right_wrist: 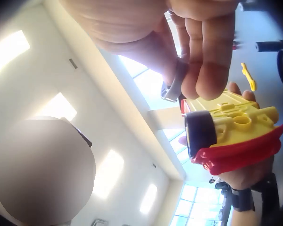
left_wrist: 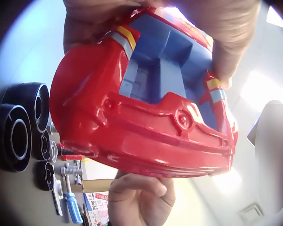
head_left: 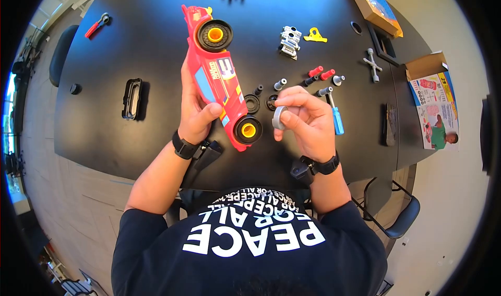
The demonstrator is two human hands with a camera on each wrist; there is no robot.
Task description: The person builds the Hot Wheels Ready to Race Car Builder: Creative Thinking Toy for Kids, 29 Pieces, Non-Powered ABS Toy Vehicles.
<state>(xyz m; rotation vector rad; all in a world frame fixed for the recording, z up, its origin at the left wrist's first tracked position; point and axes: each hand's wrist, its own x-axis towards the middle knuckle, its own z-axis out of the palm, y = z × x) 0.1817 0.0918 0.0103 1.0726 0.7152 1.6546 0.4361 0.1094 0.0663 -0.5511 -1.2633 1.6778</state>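
Note:
My left hand (head_left: pixel 194 113) grips a red toy race car (head_left: pixel 233 96) around its body, lifted over the table and turned on its side. Two black wheels with yellow hubs (head_left: pixel 248 130) face the right hand. In the left wrist view the car's blue cabin (left_wrist: pixel 155 70) is open at the top. Between thumb and fingers, my right hand (head_left: pixel 312 122) pinches a small grey ring-shaped piece (head_left: pixel 278 117), held to the right of the lower wheel and apart from it. The right wrist view shows the grey piece (right_wrist: pixel 175 84) near the car's yellow underside (right_wrist: pixel 240 120).
A loose black tyre (head_left: pixel 252 103) and large toy bolts (head_left: pixel 281 84) lie beyond the hands. Nearby are a blue screwdriver (head_left: pixel 337 119), a grey cross wrench (head_left: pixel 372 65), a silver engine block (head_left: pixel 290 41) and a yellow part (head_left: pixel 315 35). A printed box (head_left: pixel 436 108) stands right.

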